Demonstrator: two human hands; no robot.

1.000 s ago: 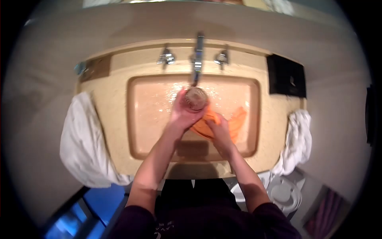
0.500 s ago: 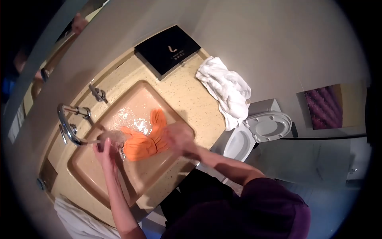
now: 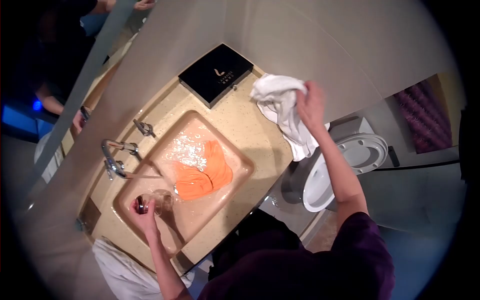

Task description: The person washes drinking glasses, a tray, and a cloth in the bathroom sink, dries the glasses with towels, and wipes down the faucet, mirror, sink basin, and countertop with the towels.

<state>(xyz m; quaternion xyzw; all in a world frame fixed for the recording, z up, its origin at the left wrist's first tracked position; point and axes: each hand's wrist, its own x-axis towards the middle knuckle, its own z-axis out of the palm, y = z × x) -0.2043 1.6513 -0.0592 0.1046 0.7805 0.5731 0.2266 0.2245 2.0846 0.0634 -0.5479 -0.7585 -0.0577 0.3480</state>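
Observation:
My left hand is closed on a clear glass vessel at the near left side of the sink. The vessel lies tilted, with a dark, shiny end at my fingers. Water runs from the faucet into the basin. An orange cloth lies wet and spread in the sink, touched by neither hand. To the right, my right hand grips the upper edge of a white towel at the counter's corner.
A black box with gold lettering sits at the back of the counter. Another white towel hangs at the lower left. A toilet with its lid up stands on the right. A mirror reflects a person.
My right hand has moved from the orange cloth to the white towel and taken hold of it. My left hand has moved the glass vessel out of the water stream, towards the near side.

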